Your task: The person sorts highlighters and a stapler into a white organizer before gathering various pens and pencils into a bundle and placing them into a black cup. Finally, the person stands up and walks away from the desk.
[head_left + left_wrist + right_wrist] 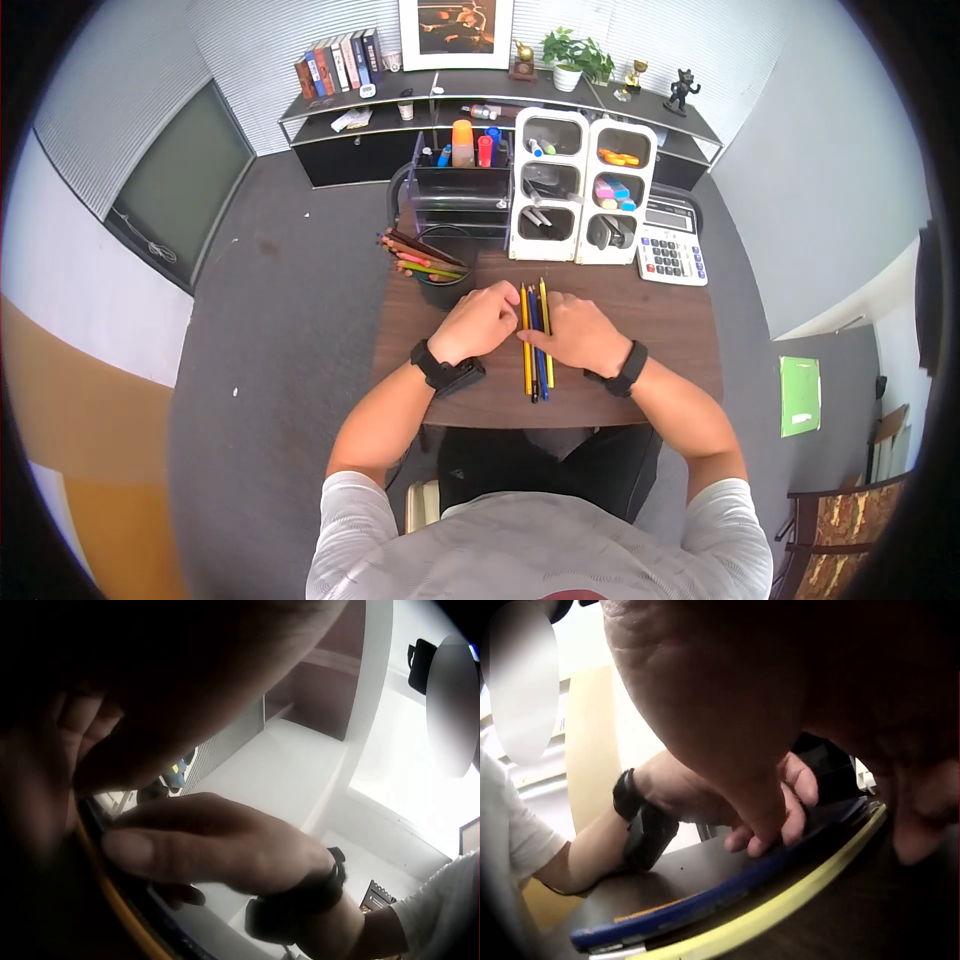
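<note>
Several pencils lie side by side on the brown table, pointing away from the person: a yellow-orange pencil (527,360), a dark pencil (534,375), a blue pencil (705,898) and a yellow pencil (780,909). At their left side is the left hand (480,322), fingers loosely bent, fingertips close to the yellow-orange pencil. The right hand (582,332) is on the other side, its thumb stretched across the pencils and its fingers beside the yellow one. In the left wrist view, that straight thumb (135,851) reaches over the row. Both wrists wear black straps.
A black pencil cup (445,290) full of coloured pencils stands left of the hands. Behind are a clear organizer (460,190) with markers, white compartment racks (548,250) with stationery, and a calculator (672,260) at right. The table's front edge is close to the person.
</note>
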Available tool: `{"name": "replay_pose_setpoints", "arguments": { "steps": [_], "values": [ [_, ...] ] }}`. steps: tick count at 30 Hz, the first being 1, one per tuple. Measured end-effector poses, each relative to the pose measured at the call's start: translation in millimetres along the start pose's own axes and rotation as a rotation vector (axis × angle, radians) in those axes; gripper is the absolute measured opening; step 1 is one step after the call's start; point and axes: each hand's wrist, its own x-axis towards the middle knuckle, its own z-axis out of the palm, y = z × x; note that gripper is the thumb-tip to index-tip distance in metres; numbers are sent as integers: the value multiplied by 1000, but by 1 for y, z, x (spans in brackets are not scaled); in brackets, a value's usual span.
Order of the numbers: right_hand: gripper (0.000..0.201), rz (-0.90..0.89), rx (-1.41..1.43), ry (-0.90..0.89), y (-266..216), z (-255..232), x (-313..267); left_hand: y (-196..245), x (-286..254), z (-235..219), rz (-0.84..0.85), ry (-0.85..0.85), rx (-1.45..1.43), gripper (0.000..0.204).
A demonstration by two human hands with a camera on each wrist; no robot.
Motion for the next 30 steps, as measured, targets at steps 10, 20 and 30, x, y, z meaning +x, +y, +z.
{"name": "replay_pose_setpoints", "arguments": {
  "steps": [10, 20, 30],
  "values": [
    [32, 76, -187, 59, -4, 18, 6, -2, 0, 2, 60, 77, 91, 21],
    [30, -59, 37, 104, 37, -5, 16, 11, -10, -6, 168, -21, 87, 19],
    [16, 67, 1365, 171, 24, 7, 11, 43, -80, -61, 65, 38, 265, 29]
  ]
}}
